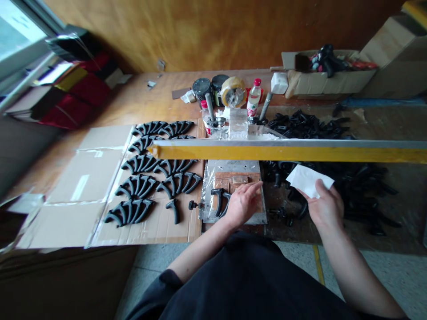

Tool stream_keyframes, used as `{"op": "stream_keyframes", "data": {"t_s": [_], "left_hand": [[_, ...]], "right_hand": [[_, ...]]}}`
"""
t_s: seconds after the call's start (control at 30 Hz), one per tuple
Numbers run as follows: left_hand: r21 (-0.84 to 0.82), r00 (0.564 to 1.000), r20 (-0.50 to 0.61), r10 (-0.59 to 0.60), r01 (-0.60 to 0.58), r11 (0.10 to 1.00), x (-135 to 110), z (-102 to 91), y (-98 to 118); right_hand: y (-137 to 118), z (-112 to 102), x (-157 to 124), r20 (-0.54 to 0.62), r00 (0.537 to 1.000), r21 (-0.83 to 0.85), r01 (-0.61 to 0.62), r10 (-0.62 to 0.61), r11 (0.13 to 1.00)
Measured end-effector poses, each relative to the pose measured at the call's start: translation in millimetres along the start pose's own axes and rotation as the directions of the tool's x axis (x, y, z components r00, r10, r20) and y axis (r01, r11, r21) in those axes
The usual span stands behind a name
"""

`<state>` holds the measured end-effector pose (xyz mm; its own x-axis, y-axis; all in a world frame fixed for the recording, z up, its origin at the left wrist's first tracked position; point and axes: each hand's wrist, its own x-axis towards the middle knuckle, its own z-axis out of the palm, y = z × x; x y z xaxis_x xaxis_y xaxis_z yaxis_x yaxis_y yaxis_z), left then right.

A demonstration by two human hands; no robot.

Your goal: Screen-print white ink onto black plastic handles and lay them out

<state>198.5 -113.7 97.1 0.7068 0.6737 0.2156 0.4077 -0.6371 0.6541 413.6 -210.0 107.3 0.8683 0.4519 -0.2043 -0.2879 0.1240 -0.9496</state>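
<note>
My left hand lies with fingers stretched flat on a metal fixture plate wrapped in clear film, right next to two black plastic handles resting on the plate. My right hand pinches a white sheet of paper or cloth above a pile of black plastic parts. Rows of stacked black curved handles are laid out on flattened cardboard to the left.
A yellow and grey bar crosses the bench above the plate. Behind it stand a tape roll, dark tins, a small bottle and a cardboard box. More black parts lie at the back right.
</note>
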Motion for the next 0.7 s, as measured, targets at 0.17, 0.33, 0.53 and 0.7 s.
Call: {"op": "stream_keyframes", "data": {"t_s": [0.17, 0.33, 0.53, 0.7], "left_hand": [[0.102, 0.868, -0.2, -0.454, 0.479, 0.872, -59.1, -20.0, -42.1], [0.076, 0.72, -0.115, -0.684, 0.693, 0.717, -84.7, -23.2, -61.9], [0.162, 0.74, -0.191, -0.645, 0.672, 0.723, -75.0, -38.1, -49.1], [0.238, 0.945, -0.051, -0.324, 0.327, 0.915, -69.8, -26.2, -22.9]], "right_hand": [[16.1, 13.4, -12.0, 0.061, 0.993, -0.025, -0.096, 0.097, 0.995], [48.3, 37.5, -29.6, 0.206, 0.956, -0.104, -0.193, 0.211, 0.976], [65.2, 54.0, -37.5, 0.341, 0.921, -0.216, -0.119, 0.189, 0.969], [62.5, 53.1, -34.4, 0.406, 0.912, -0.493, 0.171, 0.052, 0.853]]}}
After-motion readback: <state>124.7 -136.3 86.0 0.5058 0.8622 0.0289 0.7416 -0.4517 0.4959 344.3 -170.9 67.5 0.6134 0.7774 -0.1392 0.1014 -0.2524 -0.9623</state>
